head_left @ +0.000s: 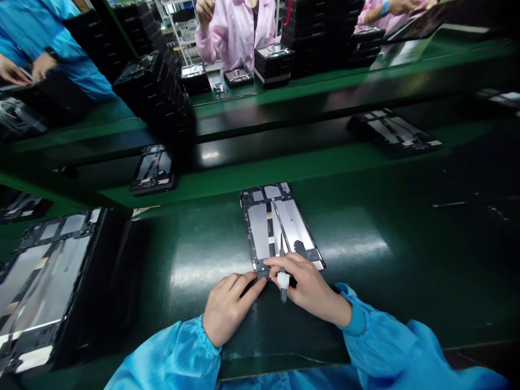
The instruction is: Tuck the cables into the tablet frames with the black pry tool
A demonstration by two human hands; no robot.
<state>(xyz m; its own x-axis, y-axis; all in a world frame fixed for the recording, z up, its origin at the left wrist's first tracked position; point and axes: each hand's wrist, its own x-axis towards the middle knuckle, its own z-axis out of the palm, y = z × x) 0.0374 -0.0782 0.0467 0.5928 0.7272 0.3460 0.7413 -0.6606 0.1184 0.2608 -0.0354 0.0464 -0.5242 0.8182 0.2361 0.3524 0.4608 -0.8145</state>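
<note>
An opened tablet (260, 222) lies flat on the green bench, its inside facing up with silver battery panels and a dark flex cable showing. At its near left corner, the thumb and index finger of my left hand (230, 307) pinch the edge. My right hand (304, 281) is over the tablet's near end and holds dark tweezers (283, 294) with a white wrap. Their tips point away from me over the tablet, and the index finger reaches to its near left part. What lies under the fingers is hidden.
Stacked tablets in black trays (52, 287) stand close on my left. Beyond the bench edge, a conveyor carries a tablet (154, 165) and another tablet (396, 130). Across it are a tall stack of black trays (154, 97) and co-workers in pink (239, 32) and blue (77, 49) sleeves.
</note>
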